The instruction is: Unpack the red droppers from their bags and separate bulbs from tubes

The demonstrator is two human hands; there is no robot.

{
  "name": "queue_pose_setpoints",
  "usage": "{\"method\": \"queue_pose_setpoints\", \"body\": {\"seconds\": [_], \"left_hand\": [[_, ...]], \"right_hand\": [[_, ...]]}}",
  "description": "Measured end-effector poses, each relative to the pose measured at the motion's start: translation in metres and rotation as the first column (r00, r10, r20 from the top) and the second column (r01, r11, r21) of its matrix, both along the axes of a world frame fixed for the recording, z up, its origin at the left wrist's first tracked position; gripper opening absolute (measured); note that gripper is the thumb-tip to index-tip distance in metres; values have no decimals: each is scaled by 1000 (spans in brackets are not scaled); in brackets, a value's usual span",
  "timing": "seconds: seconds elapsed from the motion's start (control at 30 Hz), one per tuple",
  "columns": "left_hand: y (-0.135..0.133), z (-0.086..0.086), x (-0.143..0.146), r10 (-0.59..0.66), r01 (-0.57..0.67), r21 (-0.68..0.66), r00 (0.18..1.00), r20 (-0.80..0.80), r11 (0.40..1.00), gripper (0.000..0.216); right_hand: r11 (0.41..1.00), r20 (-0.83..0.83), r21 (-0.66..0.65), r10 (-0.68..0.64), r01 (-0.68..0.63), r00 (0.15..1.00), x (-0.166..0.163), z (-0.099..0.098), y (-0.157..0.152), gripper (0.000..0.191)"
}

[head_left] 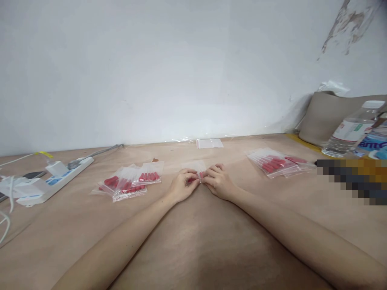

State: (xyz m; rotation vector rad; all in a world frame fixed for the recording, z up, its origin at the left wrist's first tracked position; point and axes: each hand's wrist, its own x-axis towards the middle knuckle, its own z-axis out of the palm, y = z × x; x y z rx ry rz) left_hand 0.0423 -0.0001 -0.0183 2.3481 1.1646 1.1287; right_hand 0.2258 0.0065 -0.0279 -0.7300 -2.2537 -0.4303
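At the middle of the wooden table, a small clear plastic bag [197, 165] with red pieces in it lies between my hands. My left hand [184, 186] has its fingers curled on the bag's left side and near edge. From the other side my right hand [220, 183] pinches the bag, its fingers bent over the red pieces. The fingertips of both hands almost meet and hide most of the contents. To the left lies a group of clear bags [130, 183] holding red cylinder-shaped pieces. More such bags [269, 162] overlap on the right.
A flat white bag [209, 143] lies near the wall. At the left stands a white power strip [65, 177] with plugs and cables. A water bottle [352, 129] and a grey-brown bin-like container [320, 117] stand at the right. A pixelated patch covers part of the right edge.
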Motion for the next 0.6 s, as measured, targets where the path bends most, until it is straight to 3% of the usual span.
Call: {"method": "queue_pose_setpoints", "body": {"seconds": [0.13, 0.27, 0.43, 0.6], "left_hand": [[0, 1, 0, -109, 110, 6, 991, -81, 994, 14], [0, -1, 1, -116, 117, 7, 990, -85, 993, 14], [-2, -4, 3, -21, 31, 66, 989, -147, 997, 12], [-1, -2, 4, 122, -111, 101, 986, -113, 989, 11]], "right_hand": [[999, 11, 0, 35, -35, 999, 0, -2, 2, 18], [999, 22, -37, 20, -19, 1000, -2, -3, 2, 15], [998, 41, -50, -37, 39, 998, -9, 0, -2, 16], [996, 72, -88, -8, 14, 997, -15, 3, -8, 14]]}}
